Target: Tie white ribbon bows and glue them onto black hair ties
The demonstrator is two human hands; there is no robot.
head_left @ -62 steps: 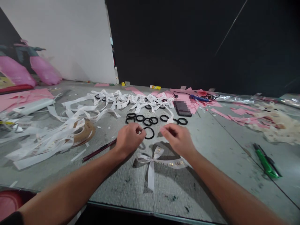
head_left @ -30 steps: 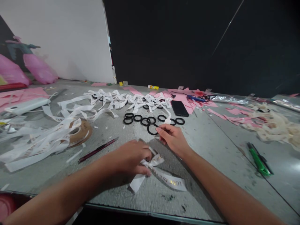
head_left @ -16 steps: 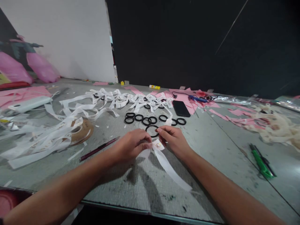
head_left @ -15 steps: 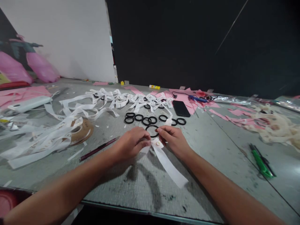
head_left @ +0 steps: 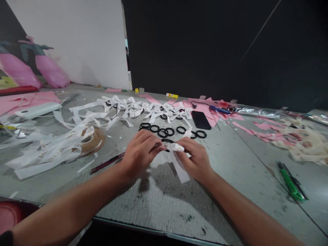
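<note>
Over the front of the table, my left hand (head_left: 141, 152) is closed, thumb and fingers pinching a black ring (head_left: 167, 140) where a white printed ribbon (head_left: 180, 169) meets it. My right hand (head_left: 196, 158) is closed on the ribbon beside the ring. A loop of ribbon stands up between the two hands, and one tail hangs toward the table. My fingers hide part of the ring. Just behind lie several loose black rings (head_left: 162, 132). Farther back is a heap of white ribbon bows (head_left: 153, 111) with black rings among them.
On the left are a cardboard ribbon spool (head_left: 98, 143), loose ribbon and a dark red pen (head_left: 107, 163). A phone (head_left: 201, 120), pink scraps and a glue stick (head_left: 172, 95) lie at the back. A green cutter (head_left: 292, 182) lies right. The table's edge (head_left: 153, 233) is near me.
My right hand has moved from the ring's side to the ribbon and bent it up into a loop. The hanging tail looks shorter. My left hand keeps its pinch.
</note>
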